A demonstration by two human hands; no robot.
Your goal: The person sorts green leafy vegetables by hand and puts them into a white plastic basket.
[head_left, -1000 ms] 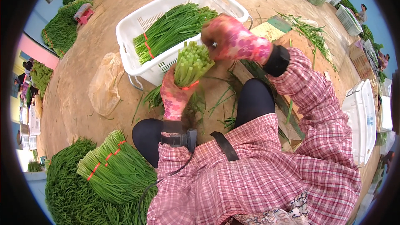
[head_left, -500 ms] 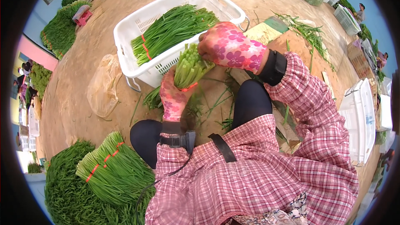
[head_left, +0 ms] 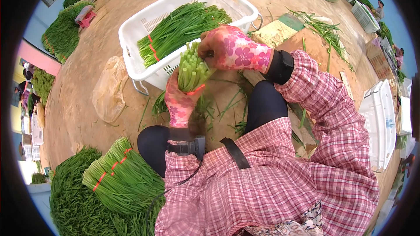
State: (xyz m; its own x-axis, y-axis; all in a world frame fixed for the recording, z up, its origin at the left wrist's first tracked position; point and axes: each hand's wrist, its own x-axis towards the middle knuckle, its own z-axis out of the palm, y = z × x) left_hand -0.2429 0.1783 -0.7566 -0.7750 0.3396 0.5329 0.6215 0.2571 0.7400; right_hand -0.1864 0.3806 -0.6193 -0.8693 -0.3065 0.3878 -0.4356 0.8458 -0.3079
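Observation:
My left hand [head_left: 180,100], in a pink floral glove, is wrapped around a bunch of green chives [head_left: 192,73], its pale stalk ends pointing up. An orange-red band circles this bunch near the palm. Against the right side of the stalk ends, my right hand [head_left: 234,48] in a matching glove is closed, its thumb and fingers pinched together. What lies between its fingertips is hidden. Just beyond both hands stands a white plastic crate [head_left: 131,56], with banded chives [head_left: 183,26] lying inside.
Banded chives [head_left: 127,179] are heaped on darker greens beside my left knee. A crumpled clear plastic bag [head_left: 108,94] lies left of the crate. Loose stalks and a wooden board [head_left: 315,45] are at my right, with white crates [head_left: 378,124] farther right.
My right hand has shifted slightly left and down along the stalk ends. The bunch in my left hand has moved a little left and stands more upright.

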